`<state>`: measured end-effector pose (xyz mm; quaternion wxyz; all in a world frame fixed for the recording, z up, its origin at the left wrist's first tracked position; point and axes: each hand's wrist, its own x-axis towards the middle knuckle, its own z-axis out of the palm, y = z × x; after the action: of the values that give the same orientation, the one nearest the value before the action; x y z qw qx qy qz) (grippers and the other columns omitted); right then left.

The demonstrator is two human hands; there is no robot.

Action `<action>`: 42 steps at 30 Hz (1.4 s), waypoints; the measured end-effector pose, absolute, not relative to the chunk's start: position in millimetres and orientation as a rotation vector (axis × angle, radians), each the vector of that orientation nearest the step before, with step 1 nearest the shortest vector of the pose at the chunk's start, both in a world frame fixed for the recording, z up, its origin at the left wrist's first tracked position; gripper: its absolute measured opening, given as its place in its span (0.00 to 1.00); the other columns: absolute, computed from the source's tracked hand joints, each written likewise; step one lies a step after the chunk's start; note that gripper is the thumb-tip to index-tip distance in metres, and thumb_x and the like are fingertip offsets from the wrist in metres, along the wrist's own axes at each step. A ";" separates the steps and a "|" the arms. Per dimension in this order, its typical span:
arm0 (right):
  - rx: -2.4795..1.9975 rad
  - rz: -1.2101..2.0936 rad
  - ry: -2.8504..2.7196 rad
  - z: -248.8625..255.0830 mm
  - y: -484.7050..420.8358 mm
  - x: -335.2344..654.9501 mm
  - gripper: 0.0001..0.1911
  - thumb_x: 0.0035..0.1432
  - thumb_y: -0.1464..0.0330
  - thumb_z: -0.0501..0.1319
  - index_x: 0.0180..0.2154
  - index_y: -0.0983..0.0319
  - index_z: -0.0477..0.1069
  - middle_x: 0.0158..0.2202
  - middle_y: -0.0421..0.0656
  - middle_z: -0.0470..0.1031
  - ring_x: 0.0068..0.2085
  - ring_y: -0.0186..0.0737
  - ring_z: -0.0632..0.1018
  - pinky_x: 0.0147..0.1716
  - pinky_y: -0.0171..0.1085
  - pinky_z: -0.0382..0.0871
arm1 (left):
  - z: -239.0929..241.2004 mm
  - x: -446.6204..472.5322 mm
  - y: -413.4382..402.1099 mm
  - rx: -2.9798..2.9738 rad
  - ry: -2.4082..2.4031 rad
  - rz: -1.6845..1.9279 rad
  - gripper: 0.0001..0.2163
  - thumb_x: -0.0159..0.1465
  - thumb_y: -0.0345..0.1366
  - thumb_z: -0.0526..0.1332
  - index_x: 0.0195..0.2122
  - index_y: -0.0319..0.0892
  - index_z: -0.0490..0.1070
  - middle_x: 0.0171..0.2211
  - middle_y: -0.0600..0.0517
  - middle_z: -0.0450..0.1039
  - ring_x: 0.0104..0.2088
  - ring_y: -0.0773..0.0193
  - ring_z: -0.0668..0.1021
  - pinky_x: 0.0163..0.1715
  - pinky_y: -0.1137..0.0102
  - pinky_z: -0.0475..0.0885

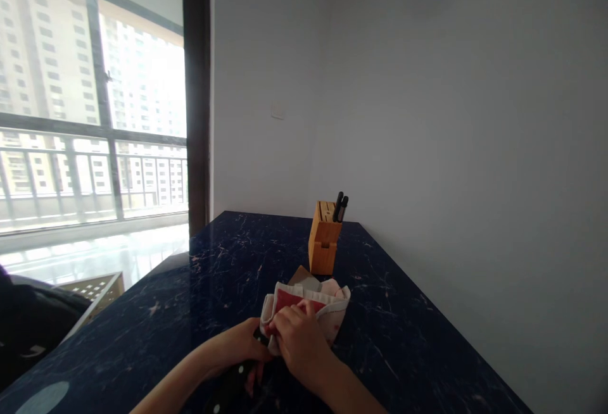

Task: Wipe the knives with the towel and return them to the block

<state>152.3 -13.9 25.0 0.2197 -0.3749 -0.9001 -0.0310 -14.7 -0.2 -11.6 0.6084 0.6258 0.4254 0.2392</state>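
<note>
Black handle (232, 382) clasped by left hand (251, 340), cloth (338, 316) pinched by right hand (300, 339), over veined table (228, 275) beside grey wall (451, 148)

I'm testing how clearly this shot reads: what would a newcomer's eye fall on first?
Probably the hands, low in the middle: the left hand grips a black riveted handle, and the right hand holds a red-and-white cloth. Just beyond, a wooden knife block with two black handles stands on the dark blue marbled table. The bright window at upper left also draws attention.
</note>
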 end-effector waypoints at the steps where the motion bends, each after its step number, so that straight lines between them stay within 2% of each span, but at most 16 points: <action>1: -1.017 -0.070 -2.484 25.3 -13.8 150.6 0.07 0.56 0.73 0.49 0.35 0.59 0.64 0.35 0.38 0.69 0.38 0.36 0.68 0.45 0.40 0.51 | -13.3 -14.4 0.9 1.460 1.004 0.559 0.04 0.48 0.32 0.58 0.22 0.37 0.69 0.14 0.54 0.71 0.10 0.69 0.69 0.10 0.77 0.63; 5: -1.068 -0.065 -2.398 24.6 -4.9 146.5 0.06 0.57 0.72 0.50 0.34 0.58 0.64 0.34 0.37 0.70 0.38 0.36 0.68 0.45 0.40 0.51 | -17.0 -11.6 4.3 1.487 1.061 0.565 0.05 0.45 0.27 0.53 0.20 0.37 0.67 0.13 0.53 0.71 0.10 0.67 0.70 0.09 0.77 0.64; 10: -1.158 -0.069 -2.281 23.0 12.2 156.3 0.08 0.56 0.72 0.52 0.37 0.58 0.66 0.37 0.39 0.69 0.41 0.38 0.68 0.45 0.40 0.51 | -17.6 -11.4 4.3 1.469 1.012 0.556 0.16 0.44 0.26 0.51 0.35 0.38 0.65 0.15 0.54 0.72 0.13 0.65 0.73 0.11 0.76 0.67; 16: -1.315 -0.184 -2.276 17.8 28.0 178.3 0.16 0.57 0.72 0.49 0.47 0.56 0.64 0.42 0.42 0.68 0.44 0.40 0.66 0.46 0.41 0.51 | -19.6 -16.4 4.1 1.441 0.982 0.492 0.18 0.45 0.27 0.52 0.39 0.39 0.61 0.17 0.54 0.73 0.13 0.65 0.73 0.11 0.74 0.69; 22: -1.374 -0.218 -2.298 13.1 39.6 190.4 0.21 0.56 0.73 0.47 0.52 0.56 0.60 0.48 0.44 0.65 0.47 0.42 0.64 0.48 0.43 0.48 | -23.1 -16.4 7.9 1.466 1.038 0.426 0.14 0.43 0.27 0.52 0.33 0.40 0.63 0.14 0.55 0.72 0.12 0.65 0.72 0.09 0.74 0.68; 26: -1.577 -0.282 -2.282 8.3 45.4 200.2 0.23 0.56 0.74 0.47 0.54 0.58 0.57 0.51 0.45 0.63 0.49 0.43 0.63 0.49 0.45 0.46 | -22.6 -15.8 8.5 1.470 1.055 0.417 0.13 0.43 0.27 0.52 0.31 0.40 0.64 0.14 0.55 0.72 0.11 0.65 0.72 0.08 0.76 0.66; 31: -1.707 -0.301 -2.242 9.6 43.1 205.7 0.22 0.55 0.77 0.45 0.50 0.62 0.62 0.45 0.49 0.68 0.46 0.46 0.66 0.47 0.48 0.49 | -13.2 -16.0 2.2 1.473 1.060 0.442 0.14 0.45 0.27 0.53 0.35 0.39 0.64 0.15 0.54 0.73 0.11 0.67 0.71 0.09 0.78 0.65; 35: -1.767 -0.315 -2.231 16.1 35.5 196.9 0.19 0.55 0.79 0.44 0.43 0.66 0.67 0.41 0.52 0.70 0.43 0.48 0.69 0.44 0.46 0.54 | -7.8 -15.0 -0.8 1.486 1.055 0.449 0.14 0.46 0.29 0.54 0.36 0.39 0.64 0.15 0.55 0.72 0.11 0.68 0.70 0.10 0.77 0.65; 42: -1.780 -0.293 -2.267 20.1 24.5 192.6 0.19 0.49 0.82 0.48 0.43 0.66 0.65 0.37 0.51 0.71 0.40 0.47 0.71 0.41 0.43 0.57 | 5.2 -22.9 -1.2 1.583 1.083 0.446 0.14 0.47 0.30 0.54 0.37 0.40 0.64 0.15 0.59 0.69 0.11 0.70 0.68 0.08 0.78 0.60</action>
<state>192.6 24.5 20.1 0.1221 -0.6098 -0.7767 -0.1004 -22.9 -1.2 5.2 0.5530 0.6698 0.4581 0.1887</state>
